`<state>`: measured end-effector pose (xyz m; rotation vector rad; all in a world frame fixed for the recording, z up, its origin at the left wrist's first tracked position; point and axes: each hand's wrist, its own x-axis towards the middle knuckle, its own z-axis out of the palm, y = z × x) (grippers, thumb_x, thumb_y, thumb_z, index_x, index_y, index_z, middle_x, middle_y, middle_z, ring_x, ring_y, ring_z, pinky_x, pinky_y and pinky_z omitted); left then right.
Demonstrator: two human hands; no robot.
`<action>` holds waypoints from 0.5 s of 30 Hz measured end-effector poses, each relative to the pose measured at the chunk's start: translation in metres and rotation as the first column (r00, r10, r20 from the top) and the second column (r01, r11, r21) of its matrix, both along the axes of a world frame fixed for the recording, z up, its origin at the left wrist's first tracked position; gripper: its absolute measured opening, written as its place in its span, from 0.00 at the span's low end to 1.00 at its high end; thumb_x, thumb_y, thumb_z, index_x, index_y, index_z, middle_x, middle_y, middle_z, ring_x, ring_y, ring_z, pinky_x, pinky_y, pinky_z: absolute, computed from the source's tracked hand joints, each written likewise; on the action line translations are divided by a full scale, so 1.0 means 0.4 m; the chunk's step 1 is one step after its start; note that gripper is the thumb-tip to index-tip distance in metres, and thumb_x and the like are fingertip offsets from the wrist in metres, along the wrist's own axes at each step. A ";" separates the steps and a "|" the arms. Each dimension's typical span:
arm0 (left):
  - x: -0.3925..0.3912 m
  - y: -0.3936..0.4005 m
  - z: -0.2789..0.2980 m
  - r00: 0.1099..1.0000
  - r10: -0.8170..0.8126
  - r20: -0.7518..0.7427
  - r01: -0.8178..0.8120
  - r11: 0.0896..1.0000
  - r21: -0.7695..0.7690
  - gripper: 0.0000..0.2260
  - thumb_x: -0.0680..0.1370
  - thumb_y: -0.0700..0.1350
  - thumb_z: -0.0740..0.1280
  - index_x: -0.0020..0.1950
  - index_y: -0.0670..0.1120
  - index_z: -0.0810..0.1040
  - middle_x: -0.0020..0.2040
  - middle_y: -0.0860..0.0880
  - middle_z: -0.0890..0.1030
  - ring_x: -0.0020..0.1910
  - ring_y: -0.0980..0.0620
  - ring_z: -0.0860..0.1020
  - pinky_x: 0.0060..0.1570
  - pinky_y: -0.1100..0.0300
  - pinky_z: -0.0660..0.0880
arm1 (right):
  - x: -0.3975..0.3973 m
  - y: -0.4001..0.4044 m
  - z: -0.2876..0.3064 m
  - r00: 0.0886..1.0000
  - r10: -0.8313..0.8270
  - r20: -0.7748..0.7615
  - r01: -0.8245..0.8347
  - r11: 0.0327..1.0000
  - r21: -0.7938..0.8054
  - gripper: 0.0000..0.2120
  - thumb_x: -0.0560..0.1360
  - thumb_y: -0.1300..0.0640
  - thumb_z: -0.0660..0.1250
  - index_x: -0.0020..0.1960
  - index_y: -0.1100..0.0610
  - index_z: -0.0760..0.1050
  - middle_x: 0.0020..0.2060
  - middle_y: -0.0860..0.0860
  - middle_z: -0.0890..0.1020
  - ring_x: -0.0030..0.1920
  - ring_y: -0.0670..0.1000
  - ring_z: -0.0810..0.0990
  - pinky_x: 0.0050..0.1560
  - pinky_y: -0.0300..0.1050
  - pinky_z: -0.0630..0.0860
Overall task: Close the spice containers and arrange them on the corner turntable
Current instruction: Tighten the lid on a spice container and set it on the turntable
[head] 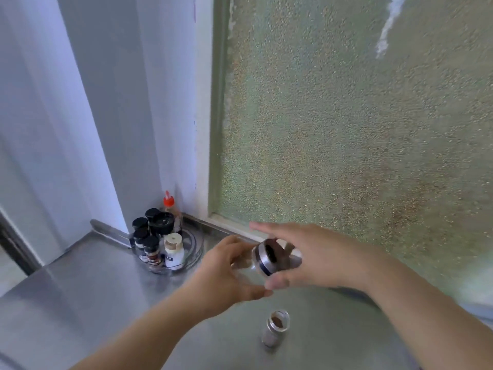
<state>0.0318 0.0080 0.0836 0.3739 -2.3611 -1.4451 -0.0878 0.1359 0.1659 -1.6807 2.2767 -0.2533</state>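
Gripping a clear jar [246, 263] between them above a steel counter [80, 284], a person's two hands meet in mid-air. The left hand [226, 273] curls round the jar's glass body, thumb below; the right hand [301, 255] wraps its fingers about the silver cap [264, 259] at the jar's mouth, index finger stretched out above. The jar lies tilted on its side, cap toward the window [346, 129]. Nearer the camera an uncapped jar [276, 327] of brown powder stands upright on the counter, well apart from both hands. In the corner a clear turntable [194, 249] carries several black-lidded jars [149, 236], a white bottle [173, 249] and a red-capped bottle [170, 206], all upright and clustered together.
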 end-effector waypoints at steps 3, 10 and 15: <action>0.008 -0.065 -0.008 0.999 0.046 -0.016 -0.047 0.998 -0.029 0.23 0.58 0.47 0.80 0.48 0.59 0.76 0.41 0.55 0.72 0.38 0.64 0.73 0.38 0.74 0.69 | 0.003 -0.063 -0.019 0.997 0.022 -0.071 -0.024 1.000 -0.019 0.29 0.66 0.36 0.68 0.65 0.38 0.63 0.57 0.40 0.76 0.54 0.41 0.74 0.48 0.32 0.69; 0.032 -0.176 -0.094 0.990 0.128 0.053 -0.123 0.989 -0.086 0.24 0.59 0.50 0.79 0.53 0.55 0.77 0.43 0.52 0.72 0.42 0.56 0.72 0.42 0.68 0.71 | 0.034 -0.224 -0.147 0.988 -0.136 -0.079 0.125 0.985 -0.121 0.24 0.65 0.31 0.63 0.47 0.50 0.70 0.36 0.47 0.77 0.39 0.53 0.75 0.38 0.46 0.72; 0.044 -0.256 -0.149 0.982 0.177 0.070 -0.176 0.984 -0.021 0.22 0.59 0.51 0.79 0.47 0.62 0.73 0.46 0.54 0.74 0.45 0.61 0.73 0.42 0.70 0.71 | 0.023 -0.312 -0.187 0.988 -0.062 0.141 0.067 0.997 -0.031 0.23 0.64 0.36 0.69 0.55 0.44 0.71 0.42 0.43 0.79 0.41 0.45 0.77 0.44 0.43 0.75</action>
